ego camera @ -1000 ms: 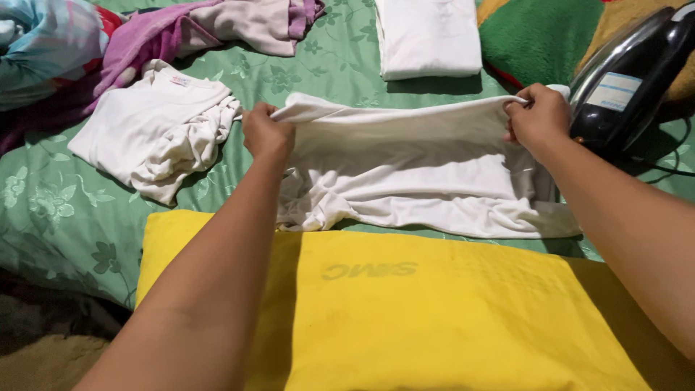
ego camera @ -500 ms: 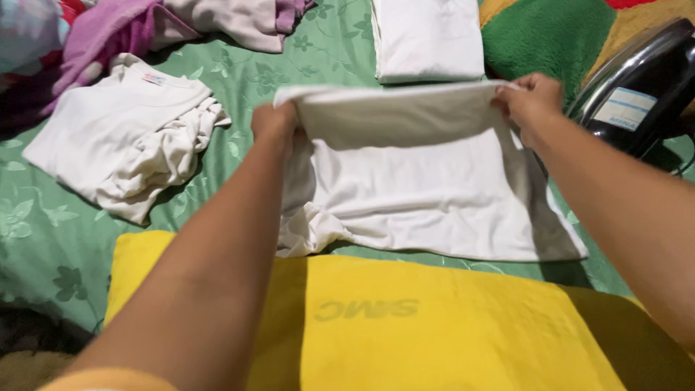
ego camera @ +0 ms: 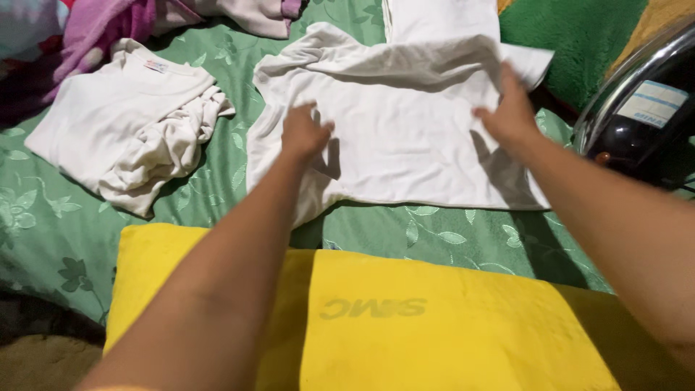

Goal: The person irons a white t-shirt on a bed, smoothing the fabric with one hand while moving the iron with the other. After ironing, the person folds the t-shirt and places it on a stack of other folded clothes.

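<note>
A white shirt (ego camera: 402,127) lies spread flat on the green leaf-patterned sheet (ego camera: 449,235), its far edge rumpled. My left hand (ego camera: 304,134) hovers over or rests on the shirt's left part, fingers loosely curled and holding nothing. Over the shirt's right side my right hand (ego camera: 507,108) lies flat with its fingers apart, close to the right sleeve.
A crumpled white shirt (ego camera: 130,123) lies to the left. A folded white garment (ego camera: 441,18) sits beyond the spread shirt. Pink and purple clothes (ego camera: 130,22) are piled at the far left. A black iron (ego camera: 644,108) stands at the right. A yellow cushion (ego camera: 405,318) lies nearest me.
Both hands let go of the shirt's top edge after laying it flat. They now sit lower on the cloth with fingers apart. The camera has moved closer.
</note>
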